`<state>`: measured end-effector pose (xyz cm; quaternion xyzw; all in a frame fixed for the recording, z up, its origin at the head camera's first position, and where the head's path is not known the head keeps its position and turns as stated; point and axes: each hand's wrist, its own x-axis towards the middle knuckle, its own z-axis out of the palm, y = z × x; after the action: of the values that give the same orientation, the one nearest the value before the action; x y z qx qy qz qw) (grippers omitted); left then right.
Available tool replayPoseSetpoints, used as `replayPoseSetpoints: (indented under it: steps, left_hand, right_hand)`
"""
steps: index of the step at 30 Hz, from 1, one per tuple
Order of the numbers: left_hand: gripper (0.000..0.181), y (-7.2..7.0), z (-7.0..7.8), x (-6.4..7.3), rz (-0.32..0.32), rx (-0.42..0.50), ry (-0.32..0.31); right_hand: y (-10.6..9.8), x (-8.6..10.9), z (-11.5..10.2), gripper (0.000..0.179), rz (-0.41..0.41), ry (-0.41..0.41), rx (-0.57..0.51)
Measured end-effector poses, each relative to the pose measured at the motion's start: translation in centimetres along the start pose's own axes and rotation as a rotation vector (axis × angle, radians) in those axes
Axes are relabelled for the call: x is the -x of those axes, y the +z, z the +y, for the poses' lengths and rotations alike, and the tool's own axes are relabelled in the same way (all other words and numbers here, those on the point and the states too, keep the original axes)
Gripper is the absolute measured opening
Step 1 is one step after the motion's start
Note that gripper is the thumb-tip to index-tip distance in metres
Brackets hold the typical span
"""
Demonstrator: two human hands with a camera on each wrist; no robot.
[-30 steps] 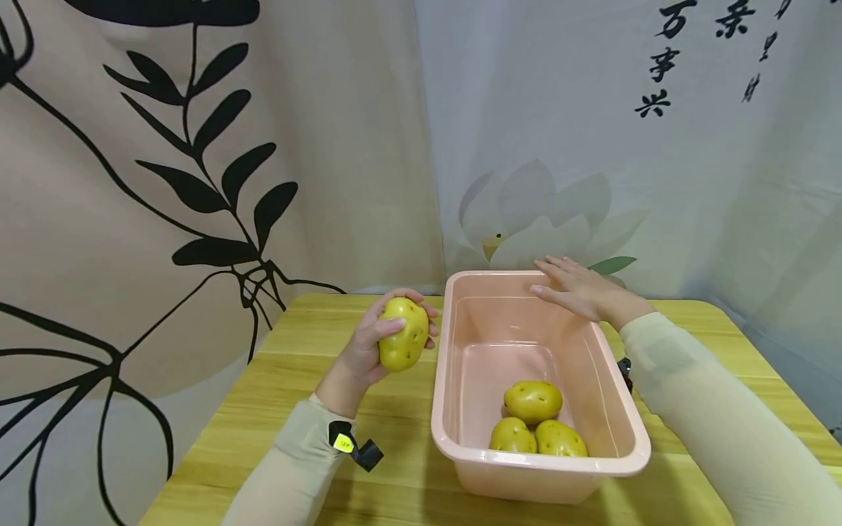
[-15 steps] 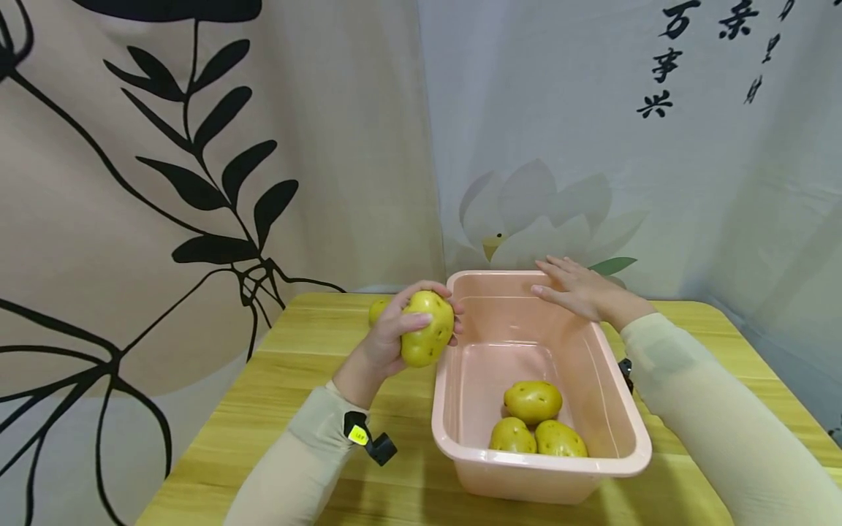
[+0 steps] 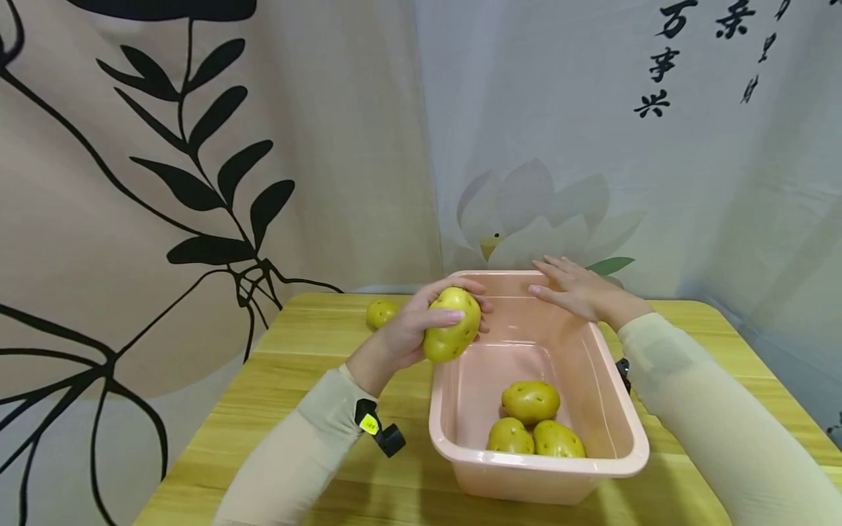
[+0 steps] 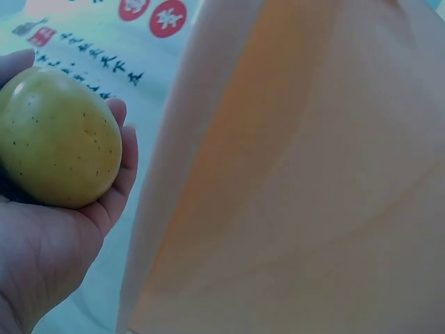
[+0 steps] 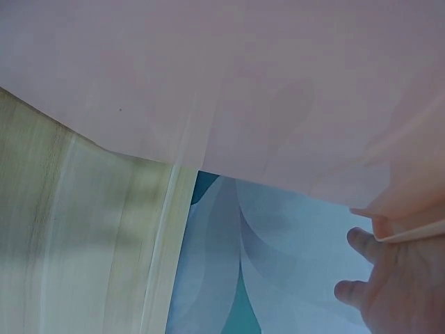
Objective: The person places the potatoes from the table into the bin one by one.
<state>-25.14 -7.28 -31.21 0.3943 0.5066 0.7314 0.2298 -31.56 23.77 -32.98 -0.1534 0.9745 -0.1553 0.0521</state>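
My left hand (image 3: 411, 329) grips a yellow potato (image 3: 452, 326), thumb on its near side and fingers around the back, above the left rim of a pink plastic tub (image 3: 539, 462). The left wrist view shows the same potato (image 4: 62, 139) cradled in the palm, with the tub's wall (image 4: 292, 174) beside it. My right hand (image 3: 579, 288) rests on the tub's far right rim with its fingers extended. In the right wrist view, some fingers (image 5: 363, 292) show below the rim. Inside the tub, at the near end, lie three potatoes (image 3: 531, 401).
Another potato (image 3: 381, 314) lies on the wooden table (image 3: 316, 358), left of the tub and behind my left forearm. A printed cloth (image 3: 355, 146) with plants and characters hangs behind the table.
My left hand has carried its potato rightward, from beside the tub to over its left rim. The potato on the table behind it has come into view. My right hand stays put.
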Motion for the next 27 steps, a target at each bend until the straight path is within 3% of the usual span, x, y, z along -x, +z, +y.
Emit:
replayPoseSetpoints:
  steps: [16, 22, 27]
  left_hand:
    - [0.044, 1.0, -0.7, -3.3, -0.153, -0.046, -0.119]
    - [0.048, 1.4, -1.2, -3.7, -0.222, -0.054, -0.279]
    - [0.046, 1.7, -1.7, -3.8, -0.268, -0.068, -0.329]
  right_hand:
    - [0.1, -0.1, 0.2, 0.084, 0.006, -0.008, 0.007]
    - [0.1, -0.2, 0.5, 0.083, 0.006, -0.024, -0.001]
    - [0.0, -0.3, 0.5, 0.083, -0.008, -0.028, 0.007]
